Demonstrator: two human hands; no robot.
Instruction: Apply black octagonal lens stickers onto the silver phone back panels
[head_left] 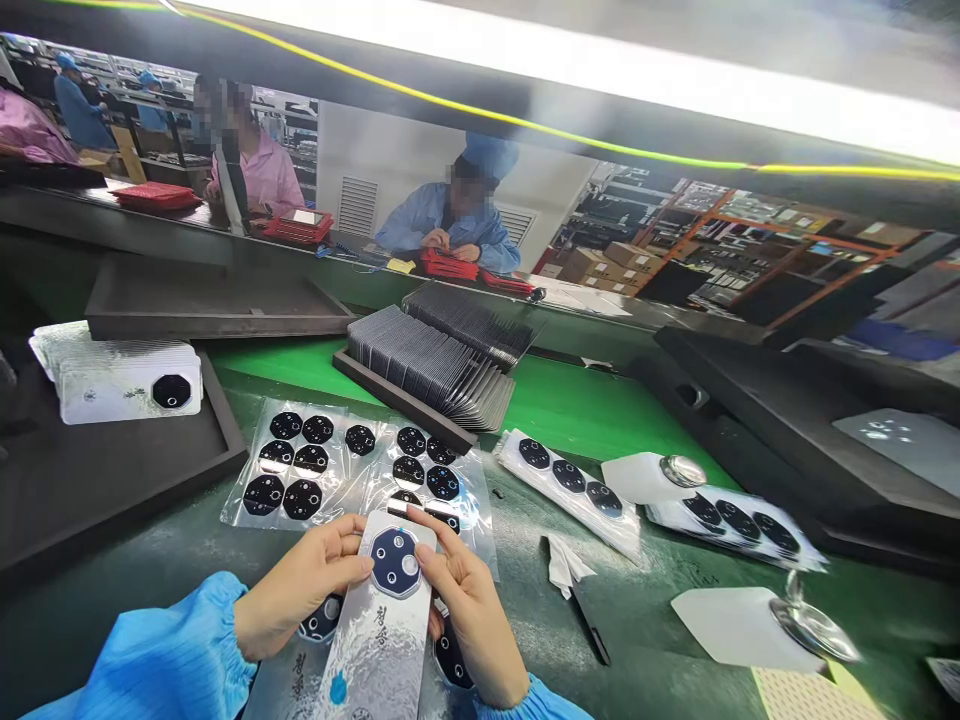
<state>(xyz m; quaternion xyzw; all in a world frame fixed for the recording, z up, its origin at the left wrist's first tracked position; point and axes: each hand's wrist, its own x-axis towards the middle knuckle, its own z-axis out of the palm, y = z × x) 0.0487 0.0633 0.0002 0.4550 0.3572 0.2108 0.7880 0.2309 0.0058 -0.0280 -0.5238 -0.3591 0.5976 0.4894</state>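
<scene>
I see the panel (379, 645) as silvery and glossy, its face rippled like crinkled foil around a smooth, dark octagonal inset (394, 570). The clear sheets (244, 505) look to me like shiny, wrinkled plastic film, and the black octagons (302, 499) on them are slick enough to throw back white streaks. I get polished, mirror-bright metal from the round base (817, 628). The tray (112, 490) reads dark and matt; the green tabletop (645, 640) has a dull, scuffed sheen. My blue sleeve (176, 645) is creased cloth; whether the crumpled white wipe (566, 567) is paper or cloth, I can't tell.
</scene>
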